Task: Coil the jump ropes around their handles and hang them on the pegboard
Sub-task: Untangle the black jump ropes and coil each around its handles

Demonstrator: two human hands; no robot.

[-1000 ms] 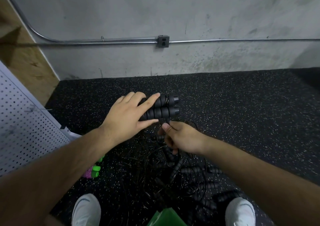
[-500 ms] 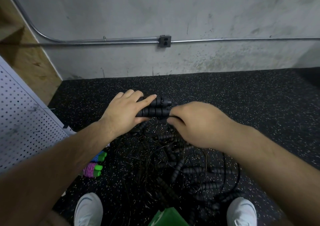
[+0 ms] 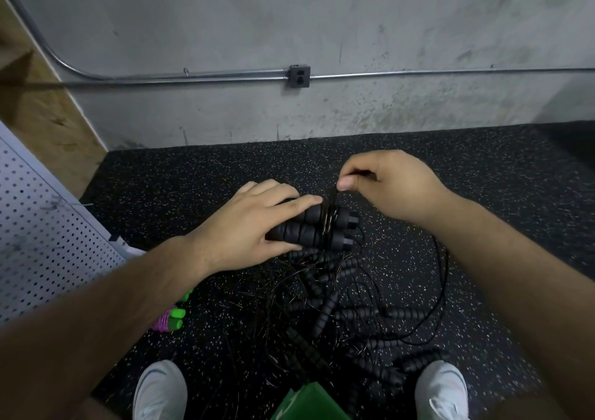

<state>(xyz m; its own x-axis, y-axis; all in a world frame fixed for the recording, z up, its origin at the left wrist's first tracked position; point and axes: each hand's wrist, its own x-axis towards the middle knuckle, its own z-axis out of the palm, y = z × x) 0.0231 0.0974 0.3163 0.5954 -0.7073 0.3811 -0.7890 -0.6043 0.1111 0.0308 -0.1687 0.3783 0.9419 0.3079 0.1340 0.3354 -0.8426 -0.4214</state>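
Since half a second ago the right hand [image 3: 389,184] has risen from beside the handle ends to just above them, drawing a thin cord [image 3: 329,224] up with it.

Black rubber floor [image 3: 483,194] flecked with pale specks runs to a stained grey concrete wall [image 3: 322,17]. A metal conduit [image 3: 193,75] crosses the wall through a small outlet box [image 3: 299,76]. At the left a white pegboard [image 3: 42,242] leans in front of a brown wooden panel [image 3: 42,107]. Two white shoes [image 3: 160,387] stand at the bottom edge, with a green object [image 3: 306,403] between them.

The left hand [image 3: 248,229] is wrapped over a pair of black handles [image 3: 306,231] held side by side above the floor, thumb underneath and fingers lying along the top. The right hand pinches the cord between thumb and forefinger, its other fingers curled. A few turns of cord already circle the handles near their capped ends.

The handles are ribbed, foam-like cylinders. Below them lies a tangled pile of ropes [image 3: 338,316], glossy thin cords mixed with more ribbed black handles. Near the pegboard's foot sits a bundle with green ends and purple wrapping [image 3: 170,319].
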